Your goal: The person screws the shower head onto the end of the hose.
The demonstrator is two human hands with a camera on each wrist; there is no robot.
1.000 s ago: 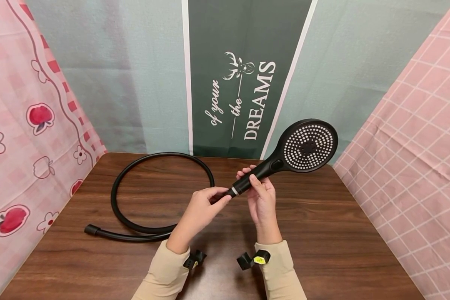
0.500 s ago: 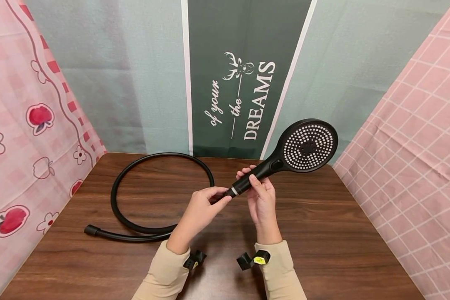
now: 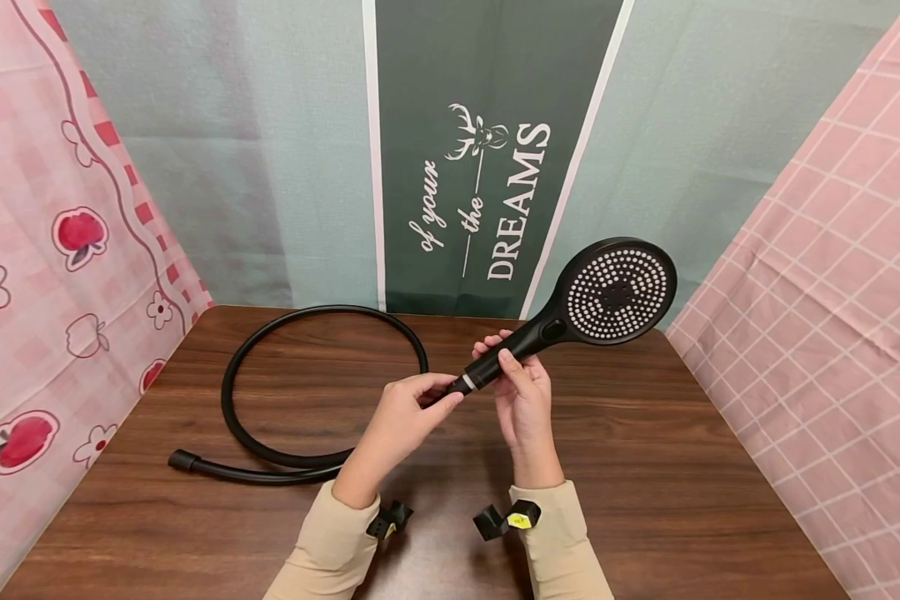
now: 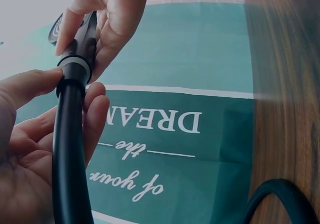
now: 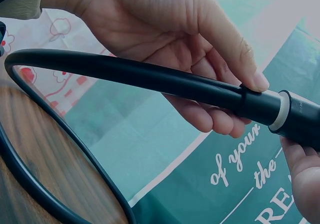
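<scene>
On the dark green panel [image 3: 487,50] of the back cloth, three parts of white writing can be read: "of your", "the" and "DREAMS". They run sideways in the head view, and one white deer head is printed near them. One yellow label [image 3: 520,520] sits on the black device at the right wrist; its print is too small to read. There are two such devices, one at each beige sleeve.

One black hand shower [image 3: 581,305] is held up above the counter [image 3: 645,467], tilted, with its round spray face to the upper right. The right hand [image 3: 527,396] grasps its handle, the thumb in front and the fingers behind. The left hand [image 3: 408,417] pinches the end of one black hose [image 5: 135,74] between thumb and fingers, at the bottom of the handle. One white ring [image 5: 282,112] shows between the hose end and the handle. The hose makes one loop on the counter, and its other end [image 3: 184,460] lies at the left.
</scene>
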